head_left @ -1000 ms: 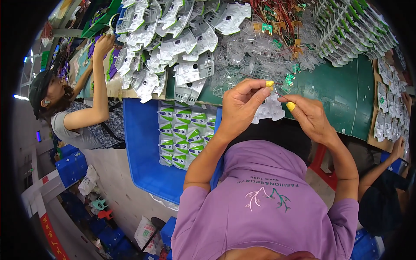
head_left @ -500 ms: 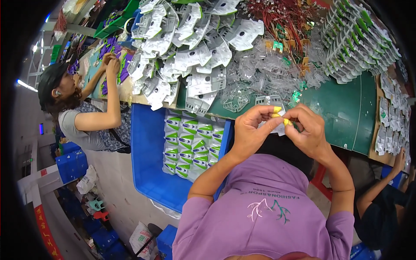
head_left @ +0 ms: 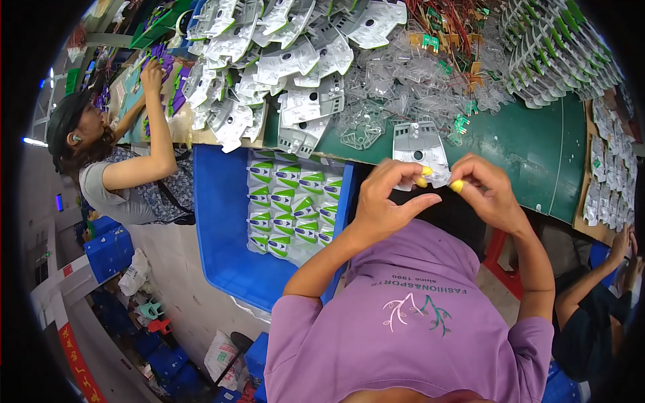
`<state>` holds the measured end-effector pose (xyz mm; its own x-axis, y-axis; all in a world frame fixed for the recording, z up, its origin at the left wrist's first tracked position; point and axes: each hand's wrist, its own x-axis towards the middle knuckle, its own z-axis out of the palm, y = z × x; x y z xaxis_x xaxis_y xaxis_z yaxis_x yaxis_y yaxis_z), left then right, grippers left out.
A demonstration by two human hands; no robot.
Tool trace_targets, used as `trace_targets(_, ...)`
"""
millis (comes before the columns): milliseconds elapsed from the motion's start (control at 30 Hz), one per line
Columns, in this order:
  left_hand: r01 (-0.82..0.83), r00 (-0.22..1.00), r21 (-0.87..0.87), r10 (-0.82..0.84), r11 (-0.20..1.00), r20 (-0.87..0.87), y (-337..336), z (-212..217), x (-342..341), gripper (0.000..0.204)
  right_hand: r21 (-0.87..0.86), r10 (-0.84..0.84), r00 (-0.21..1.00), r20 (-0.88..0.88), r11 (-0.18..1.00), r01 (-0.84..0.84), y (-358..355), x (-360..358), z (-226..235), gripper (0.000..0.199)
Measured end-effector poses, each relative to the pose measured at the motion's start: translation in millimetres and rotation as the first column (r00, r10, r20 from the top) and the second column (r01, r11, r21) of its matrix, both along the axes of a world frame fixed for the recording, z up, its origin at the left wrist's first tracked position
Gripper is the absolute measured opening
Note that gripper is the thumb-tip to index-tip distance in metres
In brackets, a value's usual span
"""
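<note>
A grey and white plastic housing [head_left: 418, 142] lies at the near edge of the green table, between my hands. My left hand [head_left: 390, 198] is at its lower left edge, with yellow-covered fingertips over the housing and the thumb stretched out apart from them. Just beside the lower right corner is my right hand [head_left: 490, 193], its thumb and forefinger drawn together, a yellow cover on one fingertip. Anything small in that pinch is too small to make out. Clear plastic parts [head_left: 363, 127] lie loosely piled behind the housing.
More housings [head_left: 289, 60] are heaped at the back left. Stacked housings [head_left: 561, 54] stand back right. Red wires [head_left: 440, 17] and small green boards [head_left: 460, 124] lie behind. A blue bin [head_left: 225, 258] holds bagged green-and-white pieces. One co-worker [head_left: 127, 181] works at left; another's arm [head_left: 594, 275] is at right.
My hands have parted; their fingertips were together over the housing, which now shows more fully. My left thumb has opened away from its fingers. The view has shifted slightly. The left co-worker's hand is raised.
</note>
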<state>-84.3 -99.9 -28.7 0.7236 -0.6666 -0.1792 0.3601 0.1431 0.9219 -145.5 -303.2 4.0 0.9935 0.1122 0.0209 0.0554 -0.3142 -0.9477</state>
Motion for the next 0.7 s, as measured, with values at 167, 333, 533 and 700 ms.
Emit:
trace_targets(167, -0.333, 0.375, 0.387, -0.256, 0.86, 0.891, -3, -24, -1, 0.039, -0.279, -0.142, 0.981, 0.133, 0.944, 0.174, 6, 10, -8, 0.012)
trace_targets(333, -0.322, 0.316, 0.405, -0.306, 0.856, 0.898, 2, -33, -11, 0.033, -0.712, 0.117, 0.942, 0.316, 0.685, 0.153, 31, 29, -26, 0.014)
trace_targets(533, -0.297, 0.354, 0.385, -0.274, 0.874, 0.894, 11, -27, -2, 0.03, -0.749, 0.216, 0.953, 0.211, 0.662, 0.016, 33, 21, -28, 0.016)
trace_targets(700, -0.447, 0.28, 0.275, -0.159, 0.851, 0.947, 46, -24, 45, 0.023, -0.722, 0.18, 0.946, 0.27, 0.688, 0.075, 34, 13, -33, 0.024)
